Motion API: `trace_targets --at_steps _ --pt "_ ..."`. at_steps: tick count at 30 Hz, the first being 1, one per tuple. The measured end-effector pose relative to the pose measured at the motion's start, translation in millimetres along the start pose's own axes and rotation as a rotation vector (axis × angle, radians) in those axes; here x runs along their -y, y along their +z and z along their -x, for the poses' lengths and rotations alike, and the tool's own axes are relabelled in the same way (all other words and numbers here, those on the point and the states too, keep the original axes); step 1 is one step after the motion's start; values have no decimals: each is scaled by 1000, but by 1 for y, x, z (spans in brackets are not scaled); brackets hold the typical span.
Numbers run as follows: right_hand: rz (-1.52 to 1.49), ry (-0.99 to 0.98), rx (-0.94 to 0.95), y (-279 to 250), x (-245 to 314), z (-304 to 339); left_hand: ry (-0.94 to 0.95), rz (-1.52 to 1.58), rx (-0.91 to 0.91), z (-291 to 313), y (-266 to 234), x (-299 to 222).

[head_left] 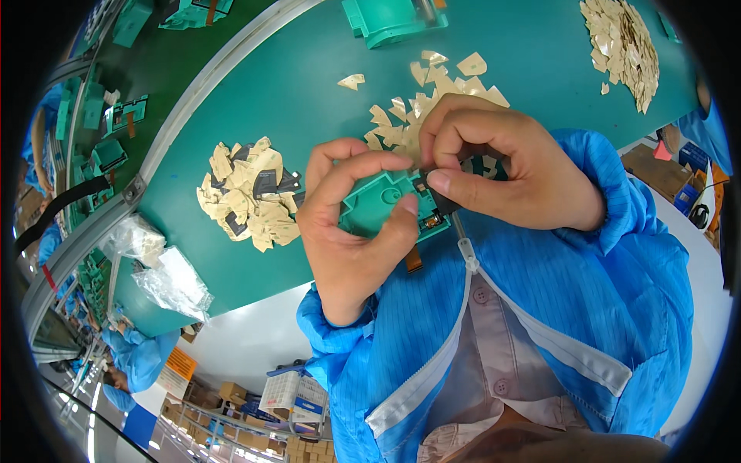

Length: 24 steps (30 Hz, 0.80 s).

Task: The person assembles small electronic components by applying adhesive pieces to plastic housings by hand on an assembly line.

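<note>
My left hand [340,224] grips a green plastic housing [367,210] by its edges, with the thumb across its front and the fingers curled over the far side. Small electronic parts line the housing's right side, and an orange-brown flex cable [414,261] hangs from its lower edge. My right hand [517,170] is closed in a pinch at the housing's upper right corner; what lies between thumb and forefinger is hidden. Just under that thumb is a flat black piece [443,202]. Beyond the right hand, cream-coloured paper pieces [421,108] lie scattered on the green table.
A heap of cream and black pieces [251,193] lies to the left, another cream heap [624,50] far right. Clear plastic bags [174,282] rest near the table's left end. A green tray [390,21] stands at the back. Past the metal rail [193,100] sit more green housings; co-workers appear at left.
</note>
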State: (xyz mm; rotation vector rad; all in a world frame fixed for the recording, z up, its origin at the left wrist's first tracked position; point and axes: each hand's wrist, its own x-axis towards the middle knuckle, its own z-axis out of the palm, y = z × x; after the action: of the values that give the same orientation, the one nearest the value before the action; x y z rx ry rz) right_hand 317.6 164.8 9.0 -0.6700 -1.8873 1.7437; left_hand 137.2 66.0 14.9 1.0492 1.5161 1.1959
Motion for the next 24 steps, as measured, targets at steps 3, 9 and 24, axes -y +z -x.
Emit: trace_targets --at_steps 3,9,24 --pt "-4 11 -6 0 -2 -1 7 -14 0 -1 0 2" --pt "-11 16 -12 0 -6 0 14 -23 -12 0 2 5" --pt "-9 18 -1 -8 -11 5 -48 189 32 -2 8 13"
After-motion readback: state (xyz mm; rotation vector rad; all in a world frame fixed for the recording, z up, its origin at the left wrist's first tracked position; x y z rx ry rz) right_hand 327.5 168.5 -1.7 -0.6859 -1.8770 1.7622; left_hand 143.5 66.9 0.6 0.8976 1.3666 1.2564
